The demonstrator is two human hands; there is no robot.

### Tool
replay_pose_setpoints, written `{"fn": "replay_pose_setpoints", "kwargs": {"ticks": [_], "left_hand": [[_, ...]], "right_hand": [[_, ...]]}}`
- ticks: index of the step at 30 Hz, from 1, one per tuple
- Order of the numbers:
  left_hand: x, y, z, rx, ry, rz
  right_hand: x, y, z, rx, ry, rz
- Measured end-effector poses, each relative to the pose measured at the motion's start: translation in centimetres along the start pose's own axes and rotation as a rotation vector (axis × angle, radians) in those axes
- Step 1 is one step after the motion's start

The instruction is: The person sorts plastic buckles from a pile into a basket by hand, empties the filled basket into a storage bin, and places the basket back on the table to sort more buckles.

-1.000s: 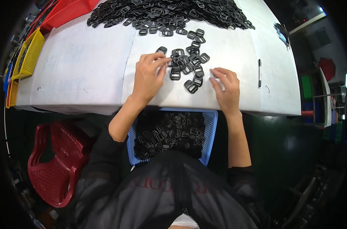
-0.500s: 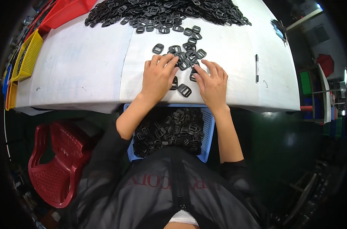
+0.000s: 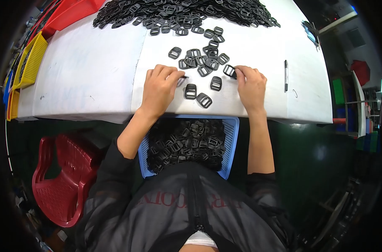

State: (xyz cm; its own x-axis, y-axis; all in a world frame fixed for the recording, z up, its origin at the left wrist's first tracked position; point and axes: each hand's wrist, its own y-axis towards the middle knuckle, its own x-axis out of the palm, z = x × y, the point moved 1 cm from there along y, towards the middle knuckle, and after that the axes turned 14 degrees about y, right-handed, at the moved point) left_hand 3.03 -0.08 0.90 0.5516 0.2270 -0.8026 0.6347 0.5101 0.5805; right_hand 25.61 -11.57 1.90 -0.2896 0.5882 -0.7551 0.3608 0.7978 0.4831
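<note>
Several black plastic buckles (image 3: 212, 64) lie in a loose cluster on the white-covered table (image 3: 90, 80). My right hand (image 3: 252, 86), at the right of the cluster, pinches one black buckle (image 3: 229, 71) between thumb and fingers. On the left, my left hand (image 3: 159, 88) is closed on a small dark piece at its fingertips, seen edge-on and mostly hidden, probably a buckle. Between the hands and nearer the table's front edge lie separate buckles (image 3: 190, 91). Another single buckle (image 3: 174, 52) rests above my left hand.
A large heap of black buckles (image 3: 182, 12) covers the table's far side. Below the front edge is a blue basket (image 3: 230, 143) of buckles. A pen (image 3: 286, 75) lies right; yellow (image 3: 33, 63) and red bins (image 3: 73, 17) stand left. A red chair (image 3: 67, 180) is lower left.
My hands have moved apart, the left one leftward and the right one rightward with a buckle in its fingers. More of the cluster between them now shows.
</note>
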Motion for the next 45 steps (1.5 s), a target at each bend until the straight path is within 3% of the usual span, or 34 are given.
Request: {"fn": "replay_pose_setpoints", "kwargs": {"ticks": [3,7,11,13,17,20,21,25,28,32,34,38,39,42,45], "left_hand": [[-1.2,-1.5,0.3,0.094,-0.007,-0.049],[-0.9,-0.3,0.3,0.090,-0.002,0.000],[1.9,2.8,-0.3,0.097,0.086,0.054],[3.3,3.7,-1.1,0.146,0.138,0.012],[2.3,4.2,-2.2,0.013,-0.088,-0.042],[-0.1,3.3,-2.8,-0.459,-0.544,-0.322],[-0.1,2.6,-3.8,-0.509,-0.540,-0.399],[-0.4,1.5,-5.5,-0.315,-0.152,-0.246],[0.1,2.3,-4.2,-0.184,-0.244,-0.098],[0.0,1.0,-0.1,0.117,-0.237,-0.073],[-0.7,-0.6,1.3,0.226,-0.151,-0.128],[-0.1,-1.6,1.1,0.156,-0.214,-0.022],[-0.5,-1.4,1.3,0.016,-0.365,-0.040],[-0.5,-0.9,1.4,-0.159,-0.466,-0.144],[0.2,0.9,1.4,-0.061,-0.286,0.001]], "right_hand": [[-1.1,0.4,-0.2,0.002,-0.081,-0.057],[1.5,1.5,-2.2,-0.175,0.157,-0.099],[3.0,1.9,-1.6,-0.122,-0.149,-0.079],[3.0,2.5,-1.8,-0.130,-0.066,-0.089],[4.1,3.3,-3.6,-0.224,0.092,-0.079],[5.4,3.9,-3.8,-0.260,-0.003,-0.103],[5.8,4.1,-3.9,-0.268,-0.043,-0.119],[5.4,5.8,-4.2,-0.171,-0.083,-0.055],[5.4,8.2,-4.7,0.279,0.359,-0.274],[6.5,8.7,-3.0,0.019,0.271,-0.004],[4.2,7.5,-3.8,0.123,0.409,-0.054],[1.3,4.1,-2.7,0.106,0.417,0.007],[0.9,3.2,-2.3,0.091,0.392,0.032],[1.5,1.0,-2.4,-0.070,0.167,0.026],[3.2,-0.4,-3.7,-0.175,0.045,-0.076]]}}
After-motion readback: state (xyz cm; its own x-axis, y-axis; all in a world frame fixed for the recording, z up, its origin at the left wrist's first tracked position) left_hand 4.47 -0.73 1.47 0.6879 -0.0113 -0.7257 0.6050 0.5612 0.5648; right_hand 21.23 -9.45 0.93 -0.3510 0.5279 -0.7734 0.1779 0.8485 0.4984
